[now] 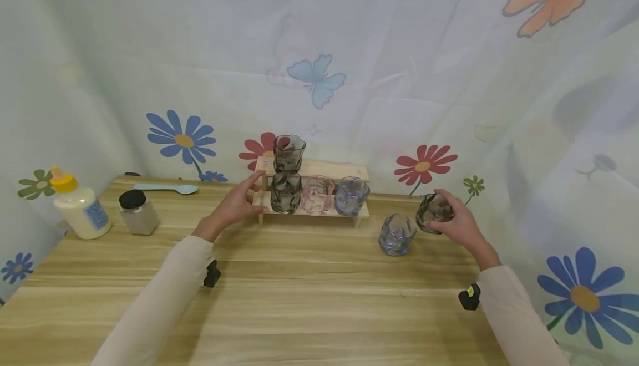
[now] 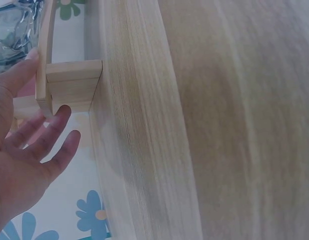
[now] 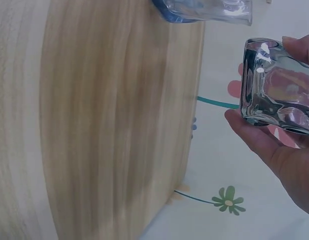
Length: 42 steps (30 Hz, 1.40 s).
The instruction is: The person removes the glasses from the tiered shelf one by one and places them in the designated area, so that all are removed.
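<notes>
In the head view my right hand [image 1: 461,222] grips a dark grey glass cup [image 1: 433,213] between thumb and fingers. The right wrist view shows this cup [image 3: 277,87] held clear of the tabletop. A bluish clear glass cup [image 1: 396,235] stands on the table just left of it. My left hand [image 1: 238,202] holds the left end of a small two-tier wooden rack [image 1: 329,169], thumb and fingers at its edges. One dark grey cup [image 1: 288,154] is on the upper tier. Along the lower tier sit another dark grey cup [image 1: 285,193], a pink cup [image 1: 318,195] and a blue cup [image 1: 351,195].
Left on the table are a glue bottle [image 1: 82,211] with a yellow cap, a black-lidded jar [image 1: 138,213] and a pale blue spoon [image 1: 167,188]. A printed curtain [image 1: 224,89] hangs behind the wooden table [image 1: 309,299].
</notes>
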### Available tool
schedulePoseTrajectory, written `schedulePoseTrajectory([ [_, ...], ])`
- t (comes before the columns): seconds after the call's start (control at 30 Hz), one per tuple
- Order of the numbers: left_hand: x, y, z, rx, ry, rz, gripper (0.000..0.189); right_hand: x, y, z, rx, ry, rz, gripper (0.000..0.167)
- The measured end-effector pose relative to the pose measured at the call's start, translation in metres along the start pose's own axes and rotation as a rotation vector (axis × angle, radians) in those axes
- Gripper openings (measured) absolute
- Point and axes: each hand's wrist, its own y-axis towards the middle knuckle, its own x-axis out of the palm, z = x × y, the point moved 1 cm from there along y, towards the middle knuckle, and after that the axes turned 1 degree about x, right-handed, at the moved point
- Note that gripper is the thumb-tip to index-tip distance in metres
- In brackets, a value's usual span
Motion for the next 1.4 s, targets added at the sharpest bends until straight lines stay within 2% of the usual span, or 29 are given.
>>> schedulePoseTrajectory([
  [0.5,-0.002,-0.001,0.0,0.009,0.016,-0.003,0.097,0.017,-0.006,0.025,0.031,-0.031,-0.032,0.082],
  [0.73,-0.001,0.0,0.001,0.017,0.004,0.0,0.097,0.025,-0.009,0.033,0.003,-0.018,-0.042,0.08],
  [1.03,0.0,-0.001,-0.001,0.001,0.009,-0.007,0.098,0.034,-0.01,0.046,0.094,-0.001,-0.08,0.085],
  [1.4,0.0,-0.001,0.0,0.005,0.019,-0.001,0.098,0.04,-0.011,0.051,0.088,0.031,-0.088,0.084],
])
